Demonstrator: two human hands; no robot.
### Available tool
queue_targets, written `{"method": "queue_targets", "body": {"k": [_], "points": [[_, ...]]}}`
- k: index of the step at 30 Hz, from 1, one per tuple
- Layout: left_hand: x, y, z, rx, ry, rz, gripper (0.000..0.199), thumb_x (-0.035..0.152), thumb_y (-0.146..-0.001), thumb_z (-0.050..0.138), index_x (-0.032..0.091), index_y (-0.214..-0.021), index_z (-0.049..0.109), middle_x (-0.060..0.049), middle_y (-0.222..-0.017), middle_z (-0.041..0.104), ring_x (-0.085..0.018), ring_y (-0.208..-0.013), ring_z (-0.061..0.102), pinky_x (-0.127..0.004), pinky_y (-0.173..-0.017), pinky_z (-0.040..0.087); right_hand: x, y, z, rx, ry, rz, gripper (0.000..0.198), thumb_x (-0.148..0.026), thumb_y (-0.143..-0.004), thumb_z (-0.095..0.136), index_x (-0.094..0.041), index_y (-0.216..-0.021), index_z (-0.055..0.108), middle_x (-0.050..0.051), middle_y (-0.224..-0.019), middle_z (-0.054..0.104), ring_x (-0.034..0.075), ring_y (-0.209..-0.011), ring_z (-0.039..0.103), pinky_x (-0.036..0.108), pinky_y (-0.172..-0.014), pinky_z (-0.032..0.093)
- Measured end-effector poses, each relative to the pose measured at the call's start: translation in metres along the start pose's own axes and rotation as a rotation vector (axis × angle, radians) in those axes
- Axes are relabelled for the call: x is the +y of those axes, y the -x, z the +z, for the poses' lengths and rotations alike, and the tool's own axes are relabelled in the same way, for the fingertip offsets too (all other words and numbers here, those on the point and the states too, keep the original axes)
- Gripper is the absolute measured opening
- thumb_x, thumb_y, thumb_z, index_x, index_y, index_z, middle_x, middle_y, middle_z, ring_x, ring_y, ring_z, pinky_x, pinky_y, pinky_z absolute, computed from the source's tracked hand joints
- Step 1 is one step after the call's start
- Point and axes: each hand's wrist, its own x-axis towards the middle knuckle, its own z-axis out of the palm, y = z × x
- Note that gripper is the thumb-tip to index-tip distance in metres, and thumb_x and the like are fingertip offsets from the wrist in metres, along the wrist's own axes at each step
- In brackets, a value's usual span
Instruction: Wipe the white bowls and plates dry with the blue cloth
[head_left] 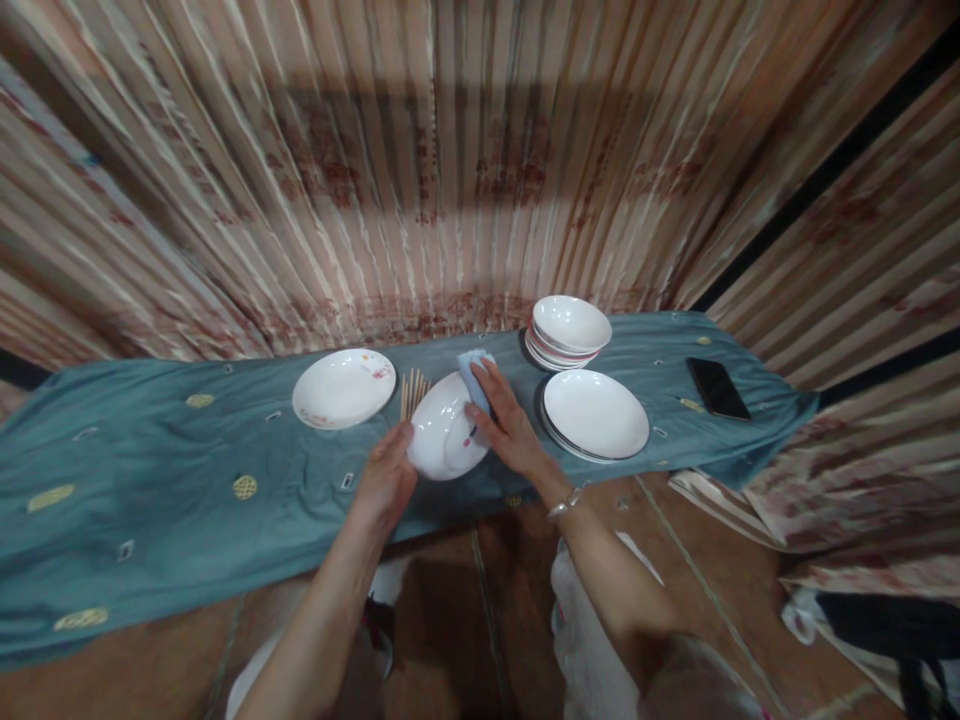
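Note:
Over the front of the table, my left hand [388, 468] grips the left rim of a tilted white bowl [442, 440] with a small coloured print. My right hand [510, 415], closed on a folded light-blue cloth [476, 378], presses it against the bowl's upper right edge. Part of that edge is hidden by the fingers and cloth. Behind the bowl lies a bunch of wooden chopsticks [414, 390], partly covered by it.
A flower-patterned oval plate [343, 390] sits left. To the right are stacked bowls [571, 325], stacked white plates [596, 415] and a black phone [718, 388]. A teal cloth [187, 530] covers the narrow table; a pleated curtain [420, 180] hangs behind.

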Motion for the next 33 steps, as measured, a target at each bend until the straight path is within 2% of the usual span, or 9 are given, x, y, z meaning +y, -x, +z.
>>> {"method": "queue_targets", "body": {"k": [6, 9, 14, 17, 22, 30, 33], "points": [[-0.003, 0.001, 0.001, -0.047, 0.048, 0.032, 0.033, 0.034, -0.068, 0.083, 0.014, -0.092, 0.072, -0.014, -0.102, 0.076, -0.030, -0.118, 0.062, -0.041, -0.101, 0.049, -0.024, 0.006, 0.017, -0.043, 0.263, -0.120, 0.056, -0.036, -0.102, 0.034, -0.016, -0.155, 0.029, 0.013, -0.164, 0.024, 0.026, -0.155, 0.008, 0.053, -0.123, 0.017], [-0.004, -0.001, -0.001, -0.053, 0.033, 0.051, 0.030, 0.031, -0.071, 0.081, 0.015, -0.095, 0.073, -0.012, -0.106, 0.075, -0.028, -0.119, 0.061, -0.038, -0.102, 0.047, -0.035, 0.011, 0.028, -0.092, 0.340, -0.188, 0.054, -0.033, -0.102, 0.035, -0.017, -0.153, 0.033, 0.010, -0.163, 0.026, 0.027, -0.155, 0.003, 0.053, -0.123, 0.016], [-0.005, -0.003, -0.001, 0.013, 0.020, 0.084, 0.017, 0.023, -0.074, 0.073, 0.021, -0.091, 0.075, -0.008, -0.106, 0.076, -0.024, -0.119, 0.061, -0.032, -0.097, 0.050, -0.041, 0.013, 0.036, -0.089, 0.440, -0.259, 0.050, -0.027, -0.101, 0.037, -0.021, -0.150, 0.040, 0.007, -0.160, 0.036, 0.027, -0.154, 0.009, 0.052, -0.123, 0.014], [-0.006, -0.004, 0.002, -0.006, 0.012, 0.072, 0.017, 0.027, -0.073, 0.076, 0.019, -0.088, 0.075, -0.010, -0.105, 0.076, -0.028, -0.116, 0.063, -0.034, -0.094, 0.052, -0.036, 0.009, 0.033, -0.030, 0.465, -0.217, 0.048, -0.027, -0.101, 0.037, -0.024, -0.148, 0.042, 0.006, -0.158, 0.038, 0.026, -0.153, 0.015, 0.051, -0.122, 0.015], [-0.010, -0.007, 0.002, -0.019, 0.044, 0.073, 0.030, 0.033, -0.065, 0.084, 0.018, -0.090, 0.075, -0.010, -0.100, 0.077, -0.028, -0.110, 0.065, -0.034, -0.091, 0.053, -0.027, 0.005, 0.028, 0.073, 0.433, -0.124, 0.047, -0.029, -0.100, 0.035, -0.022, -0.146, 0.046, 0.008, -0.156, 0.041, 0.027, -0.150, 0.022, 0.052, -0.120, 0.018], [-0.007, -0.003, 0.002, 0.035, 0.052, 0.058, 0.032, 0.033, -0.062, 0.086, 0.015, -0.084, 0.071, -0.011, -0.089, 0.077, -0.027, -0.106, 0.068, -0.036, -0.096, 0.050, -0.017, 0.003, 0.026, 0.153, 0.333, -0.059, 0.049, -0.029, -0.102, 0.028, -0.020, -0.148, 0.040, 0.010, -0.156, 0.040, 0.025, -0.151, 0.021, 0.049, -0.119, 0.021], [-0.005, -0.002, 0.004, 0.053, 0.050, 0.040, 0.041, 0.035, -0.055, 0.090, 0.013, -0.084, 0.071, -0.011, -0.086, 0.077, -0.030, -0.107, 0.068, -0.038, -0.095, 0.051, -0.012, 0.003, 0.025, 0.175, 0.285, -0.021, 0.050, -0.029, -0.102, 0.026, -0.019, -0.150, 0.038, 0.011, -0.155, 0.040, 0.025, -0.150, 0.023, 0.049, -0.118, 0.023]]}}
